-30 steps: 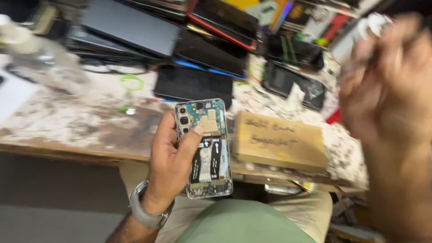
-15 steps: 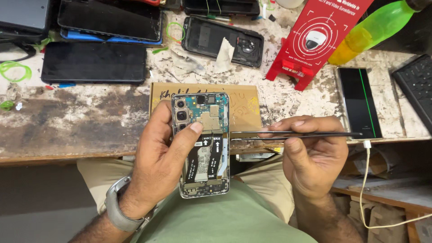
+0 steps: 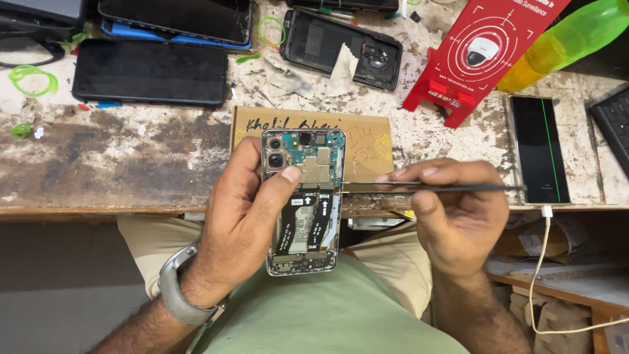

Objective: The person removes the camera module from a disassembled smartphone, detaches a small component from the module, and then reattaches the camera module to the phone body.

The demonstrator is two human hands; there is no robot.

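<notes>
My left hand [image 3: 239, 229] holds an opened smartphone [image 3: 303, 203] upright over my lap, its back cover off and its circuit board, camera modules and black ribbon cables showing. My thumb lies across the middle of the board. My right hand [image 3: 452, 213] pinches thin black tweezers [image 3: 432, 188] held level, and their tip touches the phone's right edge about halfway up. A grey watch sits on my left wrist.
A brown cardboard box [image 3: 367, 134] lies on the worn workbench [image 3: 118, 170] behind the phone. A black phone [image 3: 149, 72] and more devices lie at the back left, a back cover [image 3: 341, 39] centre, a red box [image 3: 481, 52], a green bottle [image 3: 563, 42] and a charging phone [image 3: 538, 147] right.
A second ago my right hand was raised and blurred at the right. It has come down with the tweezers, and their tip has reached the phone's right edge. The view has swung right.
</notes>
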